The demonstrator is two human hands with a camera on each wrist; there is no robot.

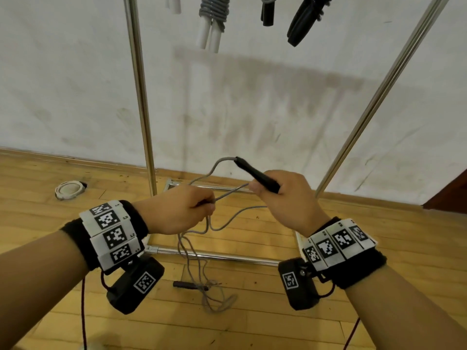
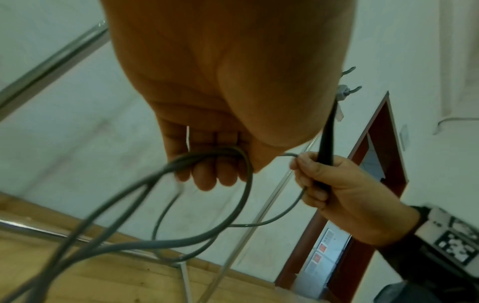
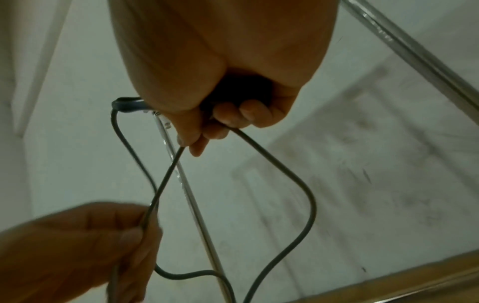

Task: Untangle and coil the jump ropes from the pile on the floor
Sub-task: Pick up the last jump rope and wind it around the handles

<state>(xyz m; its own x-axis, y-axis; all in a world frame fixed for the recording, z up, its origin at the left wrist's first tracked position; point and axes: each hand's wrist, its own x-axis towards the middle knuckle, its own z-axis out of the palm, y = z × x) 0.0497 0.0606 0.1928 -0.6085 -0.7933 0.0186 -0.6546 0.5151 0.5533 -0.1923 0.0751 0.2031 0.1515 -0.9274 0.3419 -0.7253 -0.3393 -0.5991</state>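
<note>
While the grey rope (image 1: 228,195) runs taut-ish between the two fists, its free length drops straight below the left hand (image 1: 177,210) and ends in a loose tangle on the floor (image 1: 252,324), where the second black handle (image 1: 189,284) lies on its side, well below both grips and nearer the left. In the right hand (image 1: 285,195) the fingers are curled round the first black handle (image 1: 255,174), whose long axis slants up and away to the left, tip pointing toward the left upright of the rack; the rope leaves that tip, arcs over and comes back down to the left fist. A second strand is also pinched under the right fingers (image 3: 228,116), so a loop hangs beneath that hand. The left hand's fingers (image 2: 207,176) are closed round several passes of rope gathered together, just beside and slightly lower than the right.

As I judge it, coiling has begun and most of the rope is not yet gathered. The slack to be taken in lies below the left grip, so the left hand is the better placed to draw it up, passing each turn rightward to the handle.

Beyond the hands stands a metal rack (image 1: 141,97), with coiled ropes (image 1: 214,11) hanging above, and a white coil (image 1: 69,189) lies on the floor far to the left.
</note>
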